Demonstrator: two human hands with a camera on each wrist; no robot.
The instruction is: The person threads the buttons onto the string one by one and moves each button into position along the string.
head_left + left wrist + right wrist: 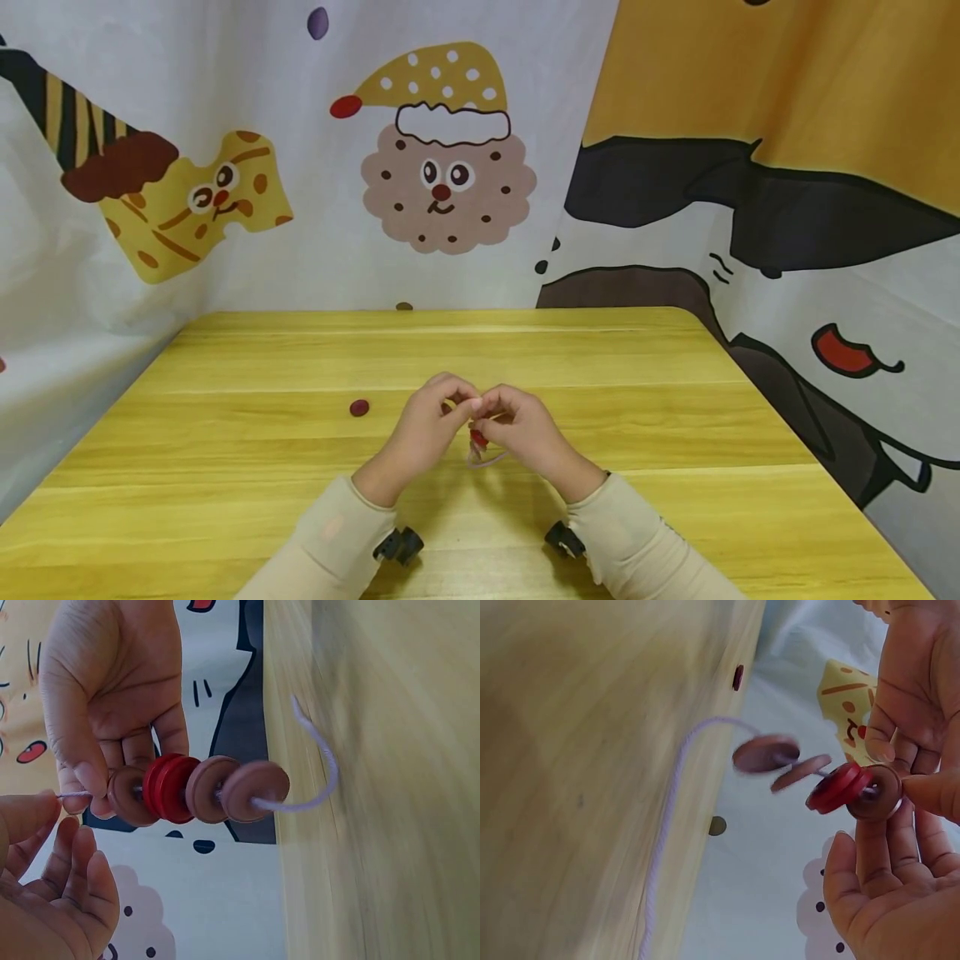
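Note:
A lavender string [330, 769] carries a row of round buttons threaded on it: a brown button [129, 796], red buttons [172, 787], then brown buttons [255, 791]. In the head view the hands meet above the middle of the table. My left hand [423, 429] pinches the string's upper end; in the left wrist view the left hand [60, 892] is at lower left. My right hand [525, 425] pinches the string right beside the uppermost brown button [875, 793]. Below the buttons, the string's other end hangs in a loose curve.
One dark red button [359, 408] lies on the wooden table [262, 467], left of the hands. Behind the table's far edge hangs a white curtain [300, 267] with cartoon prints. Each sleeve cuff has a small black camera at the wrist.

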